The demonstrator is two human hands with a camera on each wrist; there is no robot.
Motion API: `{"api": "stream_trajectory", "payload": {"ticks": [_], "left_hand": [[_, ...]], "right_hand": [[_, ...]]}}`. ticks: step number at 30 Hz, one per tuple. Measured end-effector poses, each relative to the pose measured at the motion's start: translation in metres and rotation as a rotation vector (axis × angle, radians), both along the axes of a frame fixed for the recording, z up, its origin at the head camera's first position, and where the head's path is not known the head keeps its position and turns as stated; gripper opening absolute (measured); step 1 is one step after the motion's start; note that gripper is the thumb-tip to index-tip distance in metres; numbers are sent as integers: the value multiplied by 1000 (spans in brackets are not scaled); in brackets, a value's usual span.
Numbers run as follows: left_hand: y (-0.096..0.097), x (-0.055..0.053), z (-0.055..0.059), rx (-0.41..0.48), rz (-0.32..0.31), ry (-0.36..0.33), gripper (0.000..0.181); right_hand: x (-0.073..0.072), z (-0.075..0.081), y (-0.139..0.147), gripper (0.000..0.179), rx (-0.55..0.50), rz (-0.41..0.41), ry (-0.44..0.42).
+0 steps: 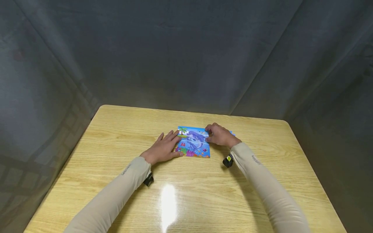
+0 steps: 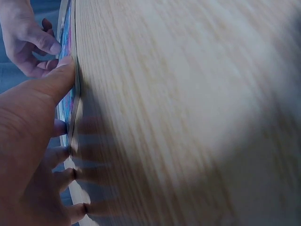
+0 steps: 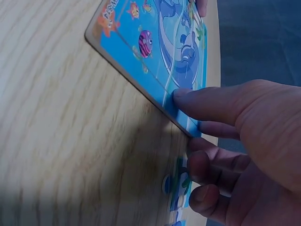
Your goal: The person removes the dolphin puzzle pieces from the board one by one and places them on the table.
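Left hand (image 1: 163,149), grip wide, touches dolphin board (image 1: 193,144); right hand (image 1: 220,134) pinches its corner; right-wrist view distinguishes pieces (image 3: 180,187) beside it; desk (image 1: 204,187) beneath, curtain (image 1: 186,58) behind.

White glare streak on near tabletop (image 1: 204,194); backdrop cloth (image 1: 180,58) dim; wrist views bluish, heavily shadowed, partly soft.

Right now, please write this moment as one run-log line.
left grip: touching dolphin picture, left side; right grip: touching its right side; puzzle pieces: near right grip
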State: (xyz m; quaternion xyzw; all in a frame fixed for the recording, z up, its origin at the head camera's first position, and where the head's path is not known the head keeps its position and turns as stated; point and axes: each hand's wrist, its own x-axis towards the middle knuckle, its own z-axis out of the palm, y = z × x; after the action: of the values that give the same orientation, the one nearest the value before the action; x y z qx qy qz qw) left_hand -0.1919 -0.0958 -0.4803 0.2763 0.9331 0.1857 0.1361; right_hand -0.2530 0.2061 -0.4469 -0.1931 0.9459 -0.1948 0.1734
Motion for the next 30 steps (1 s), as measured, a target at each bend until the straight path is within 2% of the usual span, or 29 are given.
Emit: {"api": "stream_trajectory", "payload": {"ticks": [13, 30], "left_hand": [[0, 0, 0, -4, -1, 3, 79], [-1, 0, 0, 2, 3, -5, 80]], "right_hand": [[0, 9, -10, 46, 70, 9, 6], [1, 7, -16, 44, 31, -28, 11]]}}
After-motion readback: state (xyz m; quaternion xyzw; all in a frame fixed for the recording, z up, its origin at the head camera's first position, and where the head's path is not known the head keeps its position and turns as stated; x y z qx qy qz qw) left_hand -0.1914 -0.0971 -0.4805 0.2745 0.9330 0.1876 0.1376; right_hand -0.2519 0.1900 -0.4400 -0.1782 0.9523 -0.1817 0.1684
